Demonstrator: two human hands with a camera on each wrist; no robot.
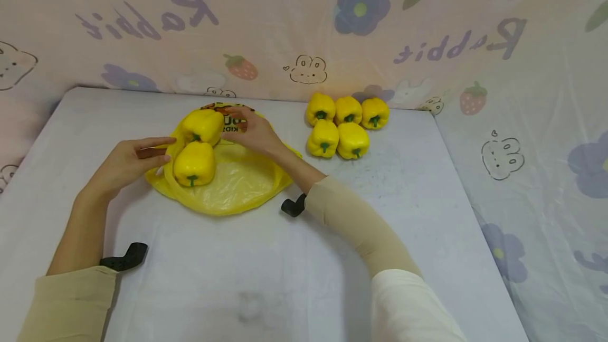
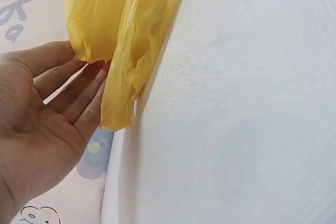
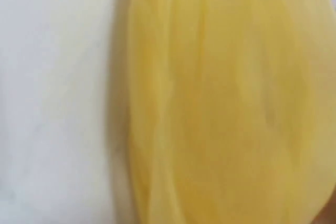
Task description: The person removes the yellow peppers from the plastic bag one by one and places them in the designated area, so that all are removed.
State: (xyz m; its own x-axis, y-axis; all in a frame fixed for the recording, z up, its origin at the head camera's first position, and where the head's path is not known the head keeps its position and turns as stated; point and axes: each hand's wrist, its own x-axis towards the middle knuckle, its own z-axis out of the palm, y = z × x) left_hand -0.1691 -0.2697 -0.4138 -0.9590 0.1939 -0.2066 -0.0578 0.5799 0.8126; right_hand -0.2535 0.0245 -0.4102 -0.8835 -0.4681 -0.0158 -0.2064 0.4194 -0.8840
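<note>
A yellow plastic bag (image 1: 242, 178) lies spread on the table with its mouth open. On its left part rest two yellow bell peppers, one (image 1: 202, 124) behind the other (image 1: 195, 165). My left hand (image 1: 125, 165) is at the bag's left edge, its fingers extended. In the left wrist view, the thumb and fingertips of my left hand (image 2: 52, 93) meet the bag's loose edge (image 2: 118, 98). My right hand (image 1: 249, 128) reaches over the bag, thumb and fingers spread apart, fingertips at the rear pepper's right side. Yellow plastic (image 3: 226, 103) fills much of the right wrist view, blurred.
Several more yellow bell peppers (image 1: 349, 110) stand in two rows at the back right of the white table (image 1: 266, 273). A printed curtain (image 1: 285, 25) hangs behind. Black wrist-worn pieces (image 1: 128, 257) stick out beside both forearms.
</note>
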